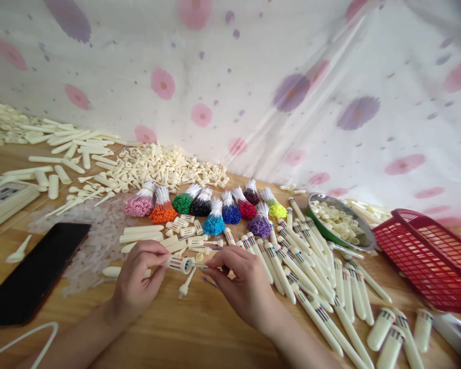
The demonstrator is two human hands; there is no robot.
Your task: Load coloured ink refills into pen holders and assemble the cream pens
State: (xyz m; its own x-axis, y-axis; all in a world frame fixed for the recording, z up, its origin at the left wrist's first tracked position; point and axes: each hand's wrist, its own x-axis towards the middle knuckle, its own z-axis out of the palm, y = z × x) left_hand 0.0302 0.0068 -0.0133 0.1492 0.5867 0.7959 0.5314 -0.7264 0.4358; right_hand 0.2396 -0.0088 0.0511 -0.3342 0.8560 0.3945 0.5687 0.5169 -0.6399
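Note:
My left hand (138, 282) pinches a cream, slotted pen barrel (180, 264) near its left end. Coloured bits show in its slots, and its round open end faces right. At that opening my right hand (246, 289) grips a thin part (200, 266), its far end hidden by the fingers. Just below lies a cream stemmed plug (185, 287), beside a purple pen refill (210, 282). Behind the hands are short slotted caps (186, 231) and bundles of coloured refills, including a light blue bundle (214, 220) and an orange bundle (163, 207).
Many multicolour pens (311, 271) cover the right side. Beyond them stand a metal bowl of slotted parts (314, 218) and a red basket (426, 261). A black phone (38, 271) lies left, near clear plastic pieces (96, 251). Cream parts (165, 164) are heaped along the flowered curtain (230, 92).

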